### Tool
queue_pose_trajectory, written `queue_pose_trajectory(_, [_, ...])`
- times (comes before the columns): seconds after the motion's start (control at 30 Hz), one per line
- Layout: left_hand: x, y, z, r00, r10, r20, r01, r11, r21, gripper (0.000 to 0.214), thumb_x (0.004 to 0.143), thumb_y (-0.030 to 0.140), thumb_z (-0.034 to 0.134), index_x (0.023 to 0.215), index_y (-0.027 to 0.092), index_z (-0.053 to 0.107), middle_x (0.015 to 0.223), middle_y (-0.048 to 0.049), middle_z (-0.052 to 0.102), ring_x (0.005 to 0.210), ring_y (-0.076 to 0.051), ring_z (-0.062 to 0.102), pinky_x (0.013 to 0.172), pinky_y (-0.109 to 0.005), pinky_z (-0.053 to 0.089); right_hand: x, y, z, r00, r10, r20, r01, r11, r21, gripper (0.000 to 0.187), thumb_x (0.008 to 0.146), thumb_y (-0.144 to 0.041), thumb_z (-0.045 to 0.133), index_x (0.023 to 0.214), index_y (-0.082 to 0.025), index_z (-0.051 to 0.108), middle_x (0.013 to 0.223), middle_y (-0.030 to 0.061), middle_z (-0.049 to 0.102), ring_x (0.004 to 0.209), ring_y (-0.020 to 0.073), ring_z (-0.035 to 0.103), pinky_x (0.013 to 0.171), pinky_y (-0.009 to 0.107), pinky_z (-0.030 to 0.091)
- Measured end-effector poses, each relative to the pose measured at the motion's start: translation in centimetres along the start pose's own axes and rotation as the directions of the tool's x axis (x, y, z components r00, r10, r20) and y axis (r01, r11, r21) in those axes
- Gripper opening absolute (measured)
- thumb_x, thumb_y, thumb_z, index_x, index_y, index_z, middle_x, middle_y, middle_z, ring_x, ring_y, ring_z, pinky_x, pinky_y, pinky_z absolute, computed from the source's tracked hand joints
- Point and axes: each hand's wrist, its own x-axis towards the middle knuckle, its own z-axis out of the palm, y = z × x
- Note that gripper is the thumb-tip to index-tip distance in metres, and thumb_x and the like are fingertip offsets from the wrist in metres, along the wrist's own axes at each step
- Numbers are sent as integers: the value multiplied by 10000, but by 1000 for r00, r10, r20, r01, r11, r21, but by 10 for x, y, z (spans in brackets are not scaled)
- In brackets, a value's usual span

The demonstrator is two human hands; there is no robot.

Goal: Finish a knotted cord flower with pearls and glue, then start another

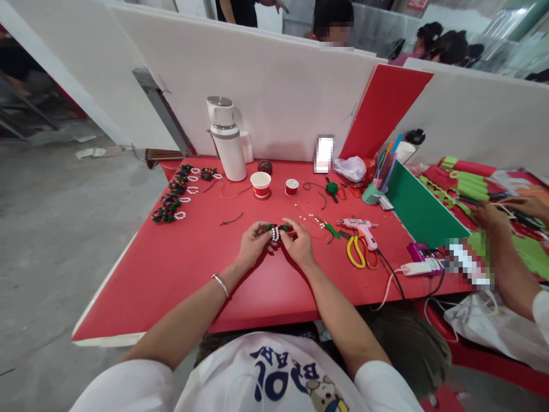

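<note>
Over the middle of the red table, my left hand (255, 239) and my right hand (299, 242) pinch a small yarn ornament with white beads (275, 233) between them. Dark green yarn shows at its top, and rows of white beads run across its front. The left fingers close on its left side, the right fingers on its right. Loose white beads (311, 217) and a green-handled hook or awl (331, 230) lie just right of my right hand. At the left, several dark yarn pieces with white bead loops (170, 200) are lined up.
A pink glue gun (362, 229) and yellow-handled pliers (355, 252) lie right. Behind stand a paper cup (261, 185), a red thread spool (291, 187), a white thermos (229, 146) and a pen cup (374, 193). A green divider (424, 200) separates a co-worker's hands (493, 217).
</note>
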Motion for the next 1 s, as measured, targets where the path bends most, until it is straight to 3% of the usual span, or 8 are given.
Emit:
queue_pose_trajectory(0.2, [0,1,1,999,3,-34,-4,999,-44,669,640,447,892,1142,159,557,738,11,692,510,-167,667,382,-267,554,1,-1,0,999,-36,-13,35,999,-17,321,897,-264,660,1210,-227,719,1094,74,771,1030,215,703,992,380,563])
queue_pose_trajectory(0.47, [1,-2,-1,1000,-18,-13,18,1000,13,572,658,472,868,1026,134,589,618,-12,687,493,-179,667,410,-266,558,0,2,0,1000,-13,1,13,1000,-2,319,902,-255,651,1212,-239,725,1049,55,773,987,201,703,939,351,580])
queue_pose_trajectory(0.73, [1,-1,-1,1000,3,-16,-3,1000,-12,642,673,472,870,1136,140,574,664,-6,705,508,-182,680,414,-271,565,0,1,1,999,-46,-12,45,999,-31,327,899,-259,656,1218,-222,720,1121,81,777,1037,221,709,998,392,563])
queue_pose_trajectory(1.0, [0,0,0,1000,-16,-12,16,1000,2,611,671,482,869,1087,133,590,650,-17,700,493,-186,675,408,-272,558,0,2,1,999,-33,-16,33,999,-8,307,907,-267,653,1205,-244,725,1074,61,778,1006,206,713,949,361,586])
